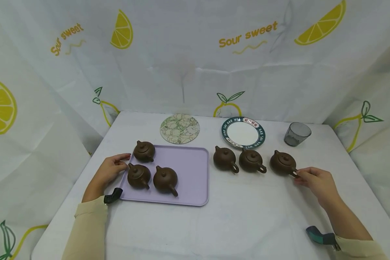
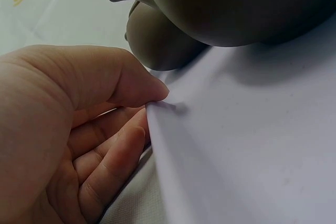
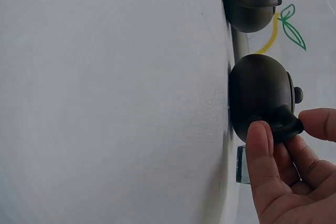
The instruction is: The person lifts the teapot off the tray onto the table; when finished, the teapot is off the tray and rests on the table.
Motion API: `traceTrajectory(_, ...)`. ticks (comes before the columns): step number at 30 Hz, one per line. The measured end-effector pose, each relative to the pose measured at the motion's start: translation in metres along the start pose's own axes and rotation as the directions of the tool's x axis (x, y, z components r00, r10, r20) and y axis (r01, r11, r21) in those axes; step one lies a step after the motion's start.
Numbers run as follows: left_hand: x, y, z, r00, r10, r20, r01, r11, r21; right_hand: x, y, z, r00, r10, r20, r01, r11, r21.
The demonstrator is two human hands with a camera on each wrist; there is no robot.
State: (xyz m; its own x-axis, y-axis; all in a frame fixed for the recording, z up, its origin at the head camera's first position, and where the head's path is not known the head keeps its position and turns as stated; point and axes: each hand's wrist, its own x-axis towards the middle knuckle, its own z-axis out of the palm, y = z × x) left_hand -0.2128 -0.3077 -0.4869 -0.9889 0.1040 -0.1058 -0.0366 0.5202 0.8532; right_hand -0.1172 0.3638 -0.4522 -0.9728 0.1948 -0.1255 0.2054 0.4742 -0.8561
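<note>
A lilac tray (image 1: 192,177) holds several brown teapots at the left. My left hand (image 1: 108,173) is at its left edge; the left wrist view shows thumb and fingers pinching the tray rim (image 2: 160,145). To the right of the tray, three brown teapots stand in a row on the white cloth. My right hand (image 1: 318,183) pinches the handle of the rightmost teapot (image 1: 282,163), and in the right wrist view the fingers (image 3: 262,156) and thumb are round that handle, with the teapot body (image 3: 260,95) upright on the table.
Behind the row lies a green-rimmed plate (image 1: 243,132), and a grey glass (image 1: 297,134) stands at the back right. A round patterned mat (image 1: 180,129) is behind the tray. White lemon-print cloth (image 1: 182,54) hangs at the back and sides.
</note>
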Motion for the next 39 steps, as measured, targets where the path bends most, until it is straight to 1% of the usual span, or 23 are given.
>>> traceTrajectory(7, 0.001, -0.001, 0.000, 1.000, 0.007, 0.008, -0.007, 1.000, -0.004, 0.000, 0.004, -0.002, 1.000, -0.001, 0.007, 0.001, 1.000, 0.025)
traceTrajectory(9, -0.001, 0.003, 0.000, 1.000, 0.006, 0.012, -0.005, 1.000, -0.004, 0.000, 0.005, -0.002, 1.000, -0.006, 0.010, 0.006, 1.000, 0.028)
traceTrajectory(11, -0.004, 0.010, 0.000, 1.000, 0.006, 0.012, -0.006, 1.000, -0.008, 0.000, 0.004, -0.004, 1.000, -0.008, 0.010, 0.008, 1.000, 0.009)
traceTrajectory(14, -0.011, 0.025, 0.000, 1.000, 0.011, 0.012, -0.011, 1.000, -0.008, -0.001, 0.001, -0.005, 1.000, -0.002, 0.018, 0.003, 0.999, -0.054)
traceTrajectory(16, -0.014, 0.032, 0.001, 1.000, 0.012, 0.011, -0.012, 1.000, -0.006, -0.002, -0.002, -0.007, 1.000, 0.006, 0.008, -0.005, 0.990, -0.140)
traceTrajectory(17, -0.014, 0.033, 0.001, 1.000, 0.013, 0.010, -0.013, 1.000, -0.004, -0.003, -0.003, -0.009, 1.000, 0.013, -0.006, -0.014, 0.983, -0.183)
traceTrajectory(18, -0.014, 0.032, 0.001, 1.000, 0.012, 0.011, -0.012, 1.000, -0.002, -0.003, -0.006, -0.010, 1.000, 0.019, -0.023, -0.024, 0.974, -0.224)
traceTrajectory(20, -0.011, 0.026, 0.000, 1.000, 0.011, 0.012, -0.011, 1.000, -0.002, -0.004, -0.012, -0.011, 0.997, 0.033, -0.070, -0.052, 0.958, -0.281)
traceTrajectory(21, -0.009, 0.021, 0.000, 1.000, 0.011, 0.012, -0.011, 1.000, -0.005, -0.004, -0.015, -0.011, 0.995, 0.040, -0.093, -0.066, 0.954, -0.293)
traceTrajectory(23, -0.005, 0.011, -0.001, 1.000, 0.006, 0.007, -0.006, 1.000, -0.006, -0.003, -0.024, -0.008, 0.991, 0.044, -0.127, -0.078, 0.958, -0.276)
traceTrajectory(25, -0.002, 0.003, -0.001, 1.000, 0.004, 0.006, -0.004, 1.000, -0.002, -0.001, -0.034, -0.001, 0.990, 0.030, -0.136, -0.063, 0.967, -0.246)
traceTrajectory(28, 0.000, -0.001, -0.001, 1.000, 0.001, 0.001, -0.001, 1.000, -0.004, 0.003, -0.051, 0.016, 0.993, -0.001, -0.117, -0.024, 0.977, -0.212)
traceTrajectory(32, 0.000, -0.003, 0.000, 1.000, -0.004, -0.004, 0.004, 1.000, -0.005, 0.005, -0.075, 0.048, 0.996, -0.056, -0.069, 0.039, 0.974, -0.221)
traceTrajectory(35, 0.001, -0.005, 0.000, 1.000, -0.011, -0.007, 0.011, 1.000, 0.000, 0.004, -0.091, 0.071, 0.994, -0.109, -0.020, 0.102, 0.969, -0.224)
traceTrajectory(37, 0.002, -0.006, 0.000, 1.000, -0.016, -0.007, 0.016, 1.000, 0.000, 0.004, -0.099, 0.087, 0.990, -0.140, 0.017, 0.140, 0.968, -0.208)
traceTrajectory(39, 0.002, -0.005, 0.000, 1.000, -0.016, -0.008, 0.016, 1.000, 0.002, 0.004, -0.107, 0.102, 0.986, -0.154, 0.059, 0.162, 0.972, -0.170)
